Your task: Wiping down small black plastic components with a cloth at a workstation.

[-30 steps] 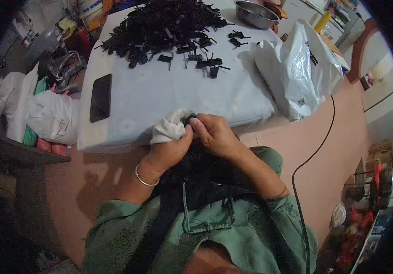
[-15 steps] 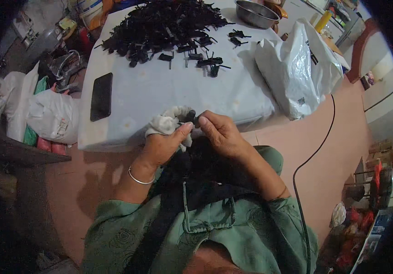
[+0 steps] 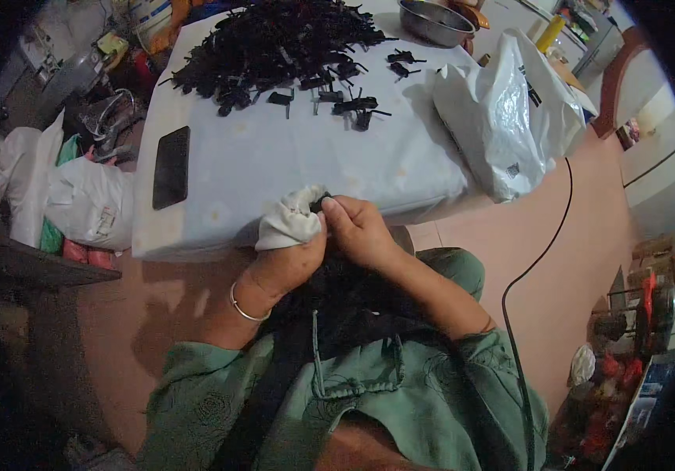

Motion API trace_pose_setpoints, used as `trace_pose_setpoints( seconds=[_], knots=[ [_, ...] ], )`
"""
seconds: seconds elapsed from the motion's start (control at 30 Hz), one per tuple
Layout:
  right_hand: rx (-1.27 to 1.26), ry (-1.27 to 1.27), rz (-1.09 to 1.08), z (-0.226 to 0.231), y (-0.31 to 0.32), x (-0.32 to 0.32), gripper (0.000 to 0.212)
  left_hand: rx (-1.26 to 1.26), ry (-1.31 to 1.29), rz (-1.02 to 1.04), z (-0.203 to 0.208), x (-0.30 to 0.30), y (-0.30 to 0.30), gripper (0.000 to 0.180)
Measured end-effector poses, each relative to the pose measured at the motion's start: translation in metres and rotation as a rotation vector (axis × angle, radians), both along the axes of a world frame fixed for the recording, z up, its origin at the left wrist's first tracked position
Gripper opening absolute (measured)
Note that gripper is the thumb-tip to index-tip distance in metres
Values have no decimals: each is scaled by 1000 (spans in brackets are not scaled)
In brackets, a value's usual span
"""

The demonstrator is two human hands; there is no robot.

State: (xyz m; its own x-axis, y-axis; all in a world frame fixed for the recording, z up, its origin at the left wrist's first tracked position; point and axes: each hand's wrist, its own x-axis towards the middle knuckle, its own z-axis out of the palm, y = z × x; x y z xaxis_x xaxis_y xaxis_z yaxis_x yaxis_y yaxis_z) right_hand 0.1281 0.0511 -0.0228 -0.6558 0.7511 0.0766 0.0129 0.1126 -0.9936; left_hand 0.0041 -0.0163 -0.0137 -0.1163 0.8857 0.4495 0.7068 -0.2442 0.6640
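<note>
In front of the table's near edge my two hands meet. My left hand (image 3: 294,255) is closed, its fingers wrapped in a bunched white cloth (image 3: 289,224). A small black part (image 3: 322,201) pokes out between the cloth and the fingertips of my right hand (image 3: 361,233). The right thumb presses on this part in a pinch; most of it is hidden, so its exact kind does not show. A big heap of similar black parts with thin stems (image 3: 274,55) lies at the far side, several loose ones (image 3: 361,106) in front of it.
A black phone (image 3: 171,167) lies at the left of the white-covered table (image 3: 251,149). A white plastic bag (image 3: 502,118) stands at the right edge, a metal bowl (image 3: 435,23) behind it. A black cable (image 3: 541,259) runs down the right. Filled bags (image 3: 90,196) sit at left.
My left hand has turned so its thumb is no longer on view over the cloth. The right hand has shifted slightly left and closed in on the black part, which is now more covered.
</note>
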Motion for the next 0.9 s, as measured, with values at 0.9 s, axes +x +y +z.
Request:
trace_pose_setpoints(
  seconds=[0.9],
  knots=[
    [204, -44, 51, 9, 18, 22, 18, -205, -508, -218, 4, 1, 2, 28]
  ],
)
